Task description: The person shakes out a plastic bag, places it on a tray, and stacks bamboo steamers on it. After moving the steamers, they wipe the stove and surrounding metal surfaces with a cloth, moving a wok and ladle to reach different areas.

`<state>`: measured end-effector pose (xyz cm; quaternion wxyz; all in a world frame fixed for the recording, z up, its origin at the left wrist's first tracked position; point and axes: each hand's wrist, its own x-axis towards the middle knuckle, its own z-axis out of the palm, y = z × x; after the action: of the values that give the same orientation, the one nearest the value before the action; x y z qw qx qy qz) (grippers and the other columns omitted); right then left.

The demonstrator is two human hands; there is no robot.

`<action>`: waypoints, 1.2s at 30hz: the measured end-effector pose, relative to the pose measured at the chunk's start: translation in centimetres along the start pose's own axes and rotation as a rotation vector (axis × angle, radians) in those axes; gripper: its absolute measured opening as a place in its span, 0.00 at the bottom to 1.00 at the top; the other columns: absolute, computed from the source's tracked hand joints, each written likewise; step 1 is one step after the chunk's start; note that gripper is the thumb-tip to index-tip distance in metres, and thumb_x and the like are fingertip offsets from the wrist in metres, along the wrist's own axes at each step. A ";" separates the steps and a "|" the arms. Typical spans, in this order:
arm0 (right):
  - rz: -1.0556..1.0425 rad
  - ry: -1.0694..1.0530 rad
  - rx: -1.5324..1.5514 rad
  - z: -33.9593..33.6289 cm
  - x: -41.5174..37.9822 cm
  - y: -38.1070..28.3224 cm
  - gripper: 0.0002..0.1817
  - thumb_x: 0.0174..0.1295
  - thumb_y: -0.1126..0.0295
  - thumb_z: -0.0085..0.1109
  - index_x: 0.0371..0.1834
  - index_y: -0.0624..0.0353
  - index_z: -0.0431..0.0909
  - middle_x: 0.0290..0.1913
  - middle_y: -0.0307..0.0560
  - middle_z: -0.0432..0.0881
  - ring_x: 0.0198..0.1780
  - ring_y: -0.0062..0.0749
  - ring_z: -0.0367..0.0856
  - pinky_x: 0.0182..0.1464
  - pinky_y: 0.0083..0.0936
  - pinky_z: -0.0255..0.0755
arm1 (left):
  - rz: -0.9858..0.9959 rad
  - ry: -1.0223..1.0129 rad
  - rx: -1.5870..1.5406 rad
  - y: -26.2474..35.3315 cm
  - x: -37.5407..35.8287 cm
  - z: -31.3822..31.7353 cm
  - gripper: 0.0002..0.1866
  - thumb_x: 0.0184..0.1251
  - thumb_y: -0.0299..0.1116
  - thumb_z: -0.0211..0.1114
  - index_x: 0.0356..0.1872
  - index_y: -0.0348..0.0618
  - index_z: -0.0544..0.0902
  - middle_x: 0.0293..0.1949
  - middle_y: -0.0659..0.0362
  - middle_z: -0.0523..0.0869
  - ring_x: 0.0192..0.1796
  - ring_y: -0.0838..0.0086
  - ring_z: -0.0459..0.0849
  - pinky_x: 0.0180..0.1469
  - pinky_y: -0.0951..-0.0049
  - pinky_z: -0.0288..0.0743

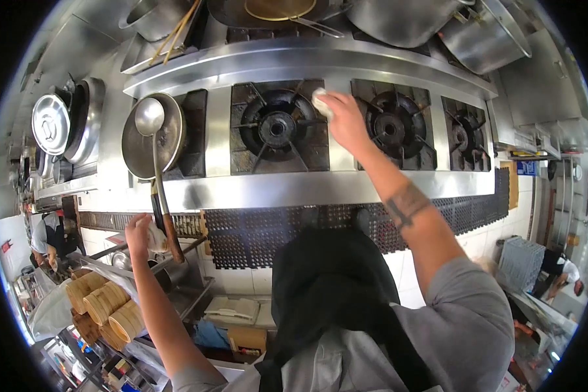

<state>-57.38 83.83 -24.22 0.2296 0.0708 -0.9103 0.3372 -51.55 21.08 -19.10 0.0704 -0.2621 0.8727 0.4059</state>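
My right hand [346,117] is closed on a white cloth [321,104], pressed to the steel strip between two gas burners. The left of these is a black burner [278,128], and the other burner [392,127] lies just right of my hand. Out to the left, my left hand [138,234] is closed around what looks like another white cloth [157,239], below the stove's front edge. Close by, a wok [134,147] sits on the leftmost burner with a ladle [149,116] lying in it. The ladle's wooden handle reaches down beside my left hand.
Large steel pots [398,19] and a strainer [279,8] stand on the raised back shelf. Bamboo steamers [104,302] are stacked at lower left. A black rubber mat [242,238] covers the floor before the stove. Other people [49,235] are in the background on both sides.
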 end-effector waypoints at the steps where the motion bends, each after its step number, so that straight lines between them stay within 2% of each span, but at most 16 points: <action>1: -0.093 -0.117 -0.076 1.7 2.5 1.4 0.28 0.55 0.86 0.54 0.59 0.55 0.85 0.60 0.49 0.84 0.64 0.50 0.77 0.68 0.40 0.72 | 0.042 0.056 -0.081 -2.2 0.7 -0.9 0.16 0.67 0.36 0.72 0.50 0.35 0.89 0.34 0.60 0.86 0.36 0.77 0.80 0.41 0.72 0.75; 3: -0.278 -0.414 -0.236 4.1 6.0 5.1 0.23 0.55 0.79 0.59 0.55 0.51 0.88 0.57 0.49 0.86 0.63 0.47 0.79 0.66 0.40 0.75 | 0.052 0.118 -0.019 -1.7 -1.8 -2.8 0.15 0.68 0.36 0.72 0.49 0.35 0.89 0.35 0.59 0.87 0.38 0.76 0.81 0.43 0.71 0.76; 5: -0.062 -0.697 -0.644 5.6 7.6 10.3 0.19 0.57 0.75 0.61 0.51 0.52 0.90 0.53 0.51 0.89 0.60 0.45 0.82 0.61 0.42 0.79 | 0.042 0.168 0.048 -3.0 -4.3 -4.6 0.15 0.68 0.36 0.72 0.48 0.35 0.89 0.35 0.58 0.87 0.39 0.75 0.82 0.46 0.71 0.76; 6: 0.189 -0.639 -0.743 2.7 8.1 7.1 0.13 0.62 0.71 0.61 0.46 0.54 0.90 0.50 0.52 0.90 0.57 0.44 0.85 0.56 0.43 0.82 | 0.068 0.183 0.132 -4.6 -5.4 -5.9 0.15 0.68 0.36 0.71 0.47 0.36 0.89 0.36 0.58 0.88 0.40 0.75 0.82 0.46 0.70 0.77; 10: 0.118 -0.423 -0.703 3.8 9.4 15.5 0.16 0.62 0.67 0.62 0.50 0.63 0.88 0.57 0.55 0.88 0.61 0.47 0.83 0.60 0.45 0.79 | 0.012 0.218 0.242 -16.2 -9.8 -9.2 0.14 0.68 0.36 0.72 0.45 0.36 0.88 0.35 0.57 0.89 0.37 0.74 0.84 0.44 0.68 0.79; 16: 0.273 -0.695 -0.599 6.0 9.3 12.7 0.21 0.63 0.66 0.60 0.56 0.66 0.82 0.61 0.61 0.85 0.68 0.51 0.79 0.69 0.42 0.74 | -0.286 0.112 0.026 -22.6 -21.0 -3.9 0.07 0.62 0.25 0.68 0.40 0.35 0.88 0.33 0.59 0.89 0.35 0.75 0.84 0.41 0.71 0.80; 24: 0.123 -0.481 -0.538 2.0 -17.7 -1.7 0.25 0.70 0.71 0.49 0.66 0.77 0.70 0.65 0.79 0.74 0.70 0.73 0.72 0.74 0.61 0.65 | -0.419 -0.389 0.101 -25.1 -24.0 8.8 0.11 0.60 0.28 0.66 0.42 0.36 0.90 0.32 0.58 0.90 0.34 0.73 0.86 0.40 0.70 0.79; 25: 0.085 -0.683 -0.500 0.5 -21.6 -2.4 0.27 0.70 0.72 0.48 0.69 0.78 0.68 0.69 0.82 0.71 0.73 0.78 0.68 0.77 0.59 0.61 | -0.400 -0.453 0.101 -26.3 -23.0 10.3 0.11 0.61 0.29 0.66 0.42 0.37 0.90 0.33 0.57 0.91 0.35 0.71 0.87 0.41 0.68 0.80; 26: 0.218 -0.840 -0.420 -2.2 -23.4 -3.6 0.28 0.70 0.72 0.49 0.70 0.79 0.67 0.70 0.84 0.70 0.75 0.76 0.66 0.76 0.56 0.65 | -0.048 -0.500 0.358 -24.8 -22.7 11.3 0.11 0.62 0.31 0.66 0.42 0.38 0.90 0.35 0.54 0.92 0.36 0.67 0.89 0.42 0.66 0.81; 27: 0.279 -0.598 -0.449 -1.7 -29.7 -0.6 0.23 0.71 0.69 0.51 0.60 0.78 0.77 0.73 0.75 0.67 0.70 0.65 0.76 0.67 0.54 0.75 | 0.303 -0.536 0.611 -22.7 -22.5 12.9 0.11 0.63 0.32 0.66 0.43 0.40 0.91 0.37 0.52 0.93 0.38 0.63 0.90 0.43 0.63 0.82; 28: 0.561 -0.906 -0.407 -9.6 -24.3 -4.5 0.25 0.72 0.70 0.47 0.66 0.79 0.69 0.64 0.76 0.78 0.52 0.63 0.87 0.53 0.51 0.84 | -0.051 -0.522 0.332 -21.6 -22.3 14.5 0.12 0.65 0.34 0.66 0.45 0.40 0.90 0.40 0.48 0.93 0.41 0.58 0.91 0.45 0.61 0.82; 29: 0.485 -0.995 -0.439 -11.9 -27.1 0.5 0.25 0.73 0.67 0.47 0.67 0.74 0.71 0.57 0.71 0.83 0.44 0.59 0.90 0.44 0.51 0.85 | 0.136 -0.476 0.375 -20.4 -22.5 15.8 0.14 0.65 0.33 0.67 0.47 0.39 0.89 0.40 0.47 0.93 0.42 0.58 0.92 0.45 0.61 0.82; 30: 0.689 -0.912 -0.405 -15.6 -27.1 2.5 0.22 0.70 0.65 0.52 0.61 0.67 0.80 0.48 0.68 0.87 0.46 0.58 0.89 0.46 0.49 0.84 | -0.028 -0.480 0.288 -16.4 -23.6 16.6 0.14 0.64 0.33 0.67 0.47 0.39 0.89 0.40 0.46 0.92 0.42 0.58 0.92 0.46 0.61 0.82; 31: 0.454 -0.553 -0.330 -19.5 -28.2 5.1 0.17 0.68 0.69 0.54 0.54 0.63 0.86 0.44 0.68 0.87 0.45 0.58 0.89 0.47 0.45 0.84 | -0.190 -0.475 0.196 -12.2 -25.2 17.0 0.15 0.64 0.33 0.67 0.48 0.38 0.89 0.40 0.45 0.92 0.43 0.57 0.92 0.46 0.60 0.82; 33: 0.976 -0.406 -0.135 -23.9 -33.9 16.7 0.19 0.67 0.79 0.49 0.56 0.64 0.87 0.48 0.53 0.91 0.47 0.36 0.89 0.53 0.29 0.81 | -0.164 -0.495 0.227 -11.8 -27.1 18.1 0.15 0.64 0.33 0.67 0.48 0.39 0.89 0.39 0.45 0.92 0.43 0.57 0.92 0.46 0.60 0.82; 36: 1.251 -0.119 0.417 -30.0 -27.0 12.0 0.19 0.66 0.80 0.54 0.59 0.66 0.85 0.49 0.46 0.90 0.48 0.28 0.87 0.53 0.26 0.80 | 0.008 -0.563 0.394 -14.0 -29.7 18.6 0.15 0.64 0.34 0.66 0.49 0.42 0.89 0.42 0.42 0.91 0.50 0.48 0.90 0.55 0.58 0.81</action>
<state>-25.80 111.71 -23.73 -0.0785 -0.4097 -0.7065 0.5717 -20.70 39.39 -30.78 0.3562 -0.1179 0.8816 0.2864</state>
